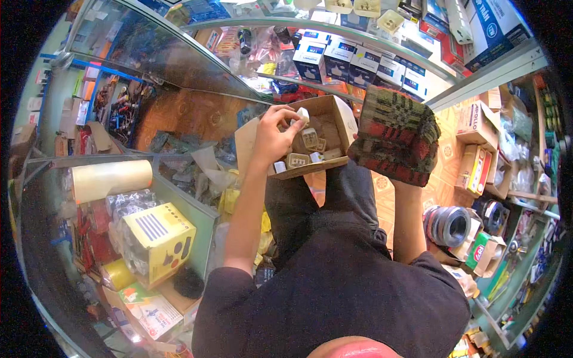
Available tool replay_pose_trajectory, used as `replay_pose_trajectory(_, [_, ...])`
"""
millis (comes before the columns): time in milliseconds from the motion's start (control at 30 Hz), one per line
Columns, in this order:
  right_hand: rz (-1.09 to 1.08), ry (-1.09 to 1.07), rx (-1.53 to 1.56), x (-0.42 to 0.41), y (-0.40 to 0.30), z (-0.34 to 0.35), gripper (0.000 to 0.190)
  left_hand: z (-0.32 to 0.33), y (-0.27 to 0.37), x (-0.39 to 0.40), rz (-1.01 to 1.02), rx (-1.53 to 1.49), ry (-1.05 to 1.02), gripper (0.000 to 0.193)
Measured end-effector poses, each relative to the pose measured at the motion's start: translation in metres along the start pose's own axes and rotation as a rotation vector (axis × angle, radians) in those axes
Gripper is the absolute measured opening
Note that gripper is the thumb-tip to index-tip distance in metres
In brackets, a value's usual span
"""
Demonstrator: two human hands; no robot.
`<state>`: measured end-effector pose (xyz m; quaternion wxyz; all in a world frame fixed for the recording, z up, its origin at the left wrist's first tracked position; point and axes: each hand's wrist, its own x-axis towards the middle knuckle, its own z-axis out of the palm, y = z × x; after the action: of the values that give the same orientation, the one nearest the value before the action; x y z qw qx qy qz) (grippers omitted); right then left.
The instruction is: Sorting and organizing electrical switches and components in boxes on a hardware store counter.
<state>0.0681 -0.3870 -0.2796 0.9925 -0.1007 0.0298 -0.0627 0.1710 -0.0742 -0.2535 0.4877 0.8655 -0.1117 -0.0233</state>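
My left hand (274,134) pinches a small white plastic piece (303,116) between thumb and fingers, above an open cardboard box (347,118). The box is tilted towards me over my knees. Inside lie several pale square plastic fittings (310,138), one of them a socket-like piece (297,160) by the near wall. A checked cloth (396,134) in green, black and red hangs over my right hand (355,137). Only a bit of finger shows at the box's right side, and the cloth hides the rest of the hand. The cloth touches or nearly touches the box.
Ahead stands a glass display case (313,24) with several bulb boxes (340,56). To my left, a glass counter holds a yellow carton (159,241) and a cream roll (112,181). Coiled black cable (452,226) and cardboard cartons (476,123) sit at my right on the tiled floor side.
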Motion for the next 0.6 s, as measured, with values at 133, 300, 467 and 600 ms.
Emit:
replay_pose_trajectory(133, [0.005,-0.172,0.020,0.006,0.014,0.028,0.068,-0.001,-0.016,-0.004,-0.162,-0.409,-0.019,0.019])
replay_pose_trajectory(300, [-0.086,0.016,-0.234,0.013,0.035,0.039,0.058,0.006,0.002,-0.011,-0.286,-0.973,-0.051,0.031])
replay_pose_trajectory(467, [-0.126,-0.226,-1.282,0.025,0.096,0.066,0.043,0.040,0.052,-0.025,-0.170,-1.057,0.055,0.042])
replay_pose_trajectory(600, [-0.138,0.041,-0.681,0.048,0.119,0.080,0.036,0.037,0.098,-0.023,0.031,-0.692,0.108,0.049])
